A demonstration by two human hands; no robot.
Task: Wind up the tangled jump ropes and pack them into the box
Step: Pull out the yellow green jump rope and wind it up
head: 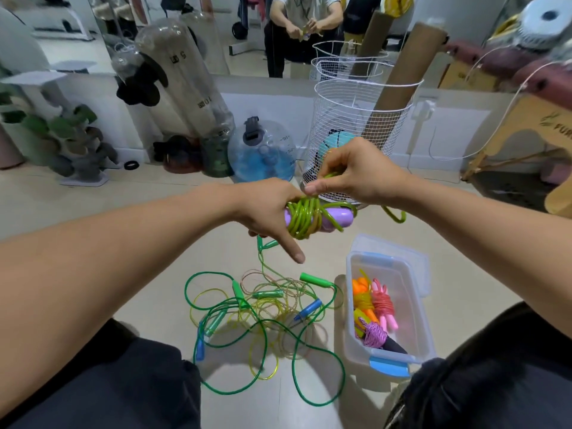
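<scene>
My left hand (269, 212) grips the purple handles (337, 218) of a jump rope, its index finger pointing down. Yellow-green cord (301, 218) is wound in several turns around those handles. My right hand (356, 174) pinches the loose end of that cord just above the bundle; a short tail (394, 215) hangs to the right. On the floor below lies a tangle of jump ropes (263, 317) with green and blue handles. A clear plastic box (411, 323) with blue clips stands open to the right, holding wound orange, pink and purple ropes (376, 311).
A white wire basket (349, 119) with cardboard tubes stands just behind my hands. A blue water jug (263, 153) and large clear bottles sit to the left. A wooden table stands at the right. My knees frame the floor; a mirror shows a seated person.
</scene>
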